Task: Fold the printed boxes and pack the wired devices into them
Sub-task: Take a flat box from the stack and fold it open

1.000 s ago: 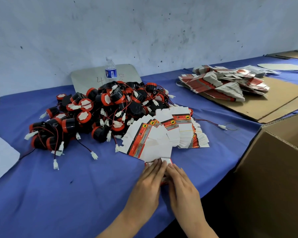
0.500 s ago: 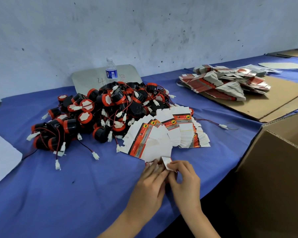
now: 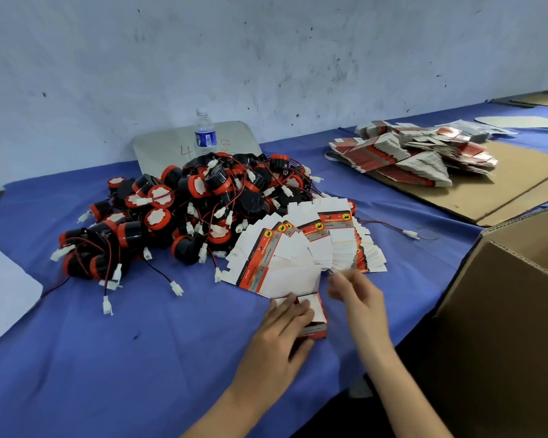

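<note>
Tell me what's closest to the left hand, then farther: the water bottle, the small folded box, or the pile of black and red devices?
From the left hand:
1. Small folded box, held under its fingers.
2. Device pile, behind, toward the left.
3. Water bottle, standing by the wall.

Blue cloth [image 3: 124, 358] covered the table; scuffed pale wall [image 3: 266, 58] ran behind it; a clear water bottle [image 3: 205, 134] with a blue label stood upright at the back, in front of a grey board [image 3: 159, 147] leaning on the wall, red marks on the board; white sheet [image 3: 4, 289] lay flat at the left edge; flat brown cardboard [image 3: 519, 188] lay at right; an open corrugated carton [image 3: 503, 327] sat at near right; another pale sheet [image 3: 519, 121] lay at far right.
</note>
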Tool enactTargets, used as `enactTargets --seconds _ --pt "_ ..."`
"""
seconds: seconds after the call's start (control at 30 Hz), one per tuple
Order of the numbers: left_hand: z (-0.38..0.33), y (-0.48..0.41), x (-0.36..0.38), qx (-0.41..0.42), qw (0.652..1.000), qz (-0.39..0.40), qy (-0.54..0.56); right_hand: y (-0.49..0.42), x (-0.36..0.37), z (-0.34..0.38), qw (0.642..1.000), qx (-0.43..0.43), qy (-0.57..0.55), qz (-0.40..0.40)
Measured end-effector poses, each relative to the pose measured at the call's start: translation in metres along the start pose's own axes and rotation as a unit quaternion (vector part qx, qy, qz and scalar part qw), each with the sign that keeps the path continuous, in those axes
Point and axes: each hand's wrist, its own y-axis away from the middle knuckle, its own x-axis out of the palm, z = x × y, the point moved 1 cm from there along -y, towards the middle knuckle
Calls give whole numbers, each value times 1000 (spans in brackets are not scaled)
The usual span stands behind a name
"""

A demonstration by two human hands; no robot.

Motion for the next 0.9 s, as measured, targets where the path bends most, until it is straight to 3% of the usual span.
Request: enactTargets --seconds 0.17,0.3,0.4,0.57,0.83,0.9 --pt "17 -11 -12 17 996 56 74 -29 9 19 957 141 -46 250" --pt "24 -7 -12 22 994 50 91 -27 4 19 947 91 -30 306" --pt "24 -4 -8 32 995 23 88 -18 -1 12 950 51 -19 307" --pt "19 -1 -11 73 995 -23 63 3 6 -5 976 5 -24 215" --pt "21 0 -25 -85 978 -157 106 33 8 -31 977 -114 28 178" --pt "27 -2 -27 -121 972 -146 142 32 8 -32 976 -123 31 176"
